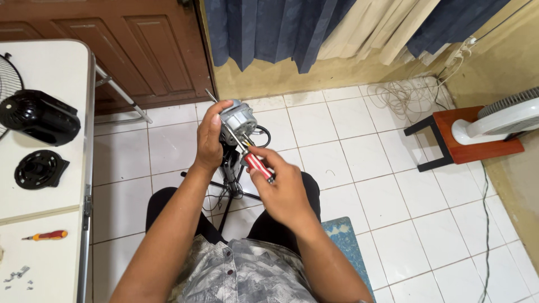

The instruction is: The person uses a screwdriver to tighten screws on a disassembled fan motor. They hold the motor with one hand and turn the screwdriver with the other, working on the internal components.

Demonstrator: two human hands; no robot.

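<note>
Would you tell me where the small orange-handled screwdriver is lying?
In the head view, the orange-handled screwdriver lies at lower left on the white table, between the black round part and loose screws.

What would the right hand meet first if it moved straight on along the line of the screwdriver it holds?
The right hand points its red-handled screwdriver up and to the left, so it would first meet the grey fan motor held by the left hand. The tip seems already at the motor, though depth is unclear.

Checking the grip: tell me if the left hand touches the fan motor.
Touching. The head view shows the left hand with its fingers wrapped around the grey fan motor, no gap visible.
</note>
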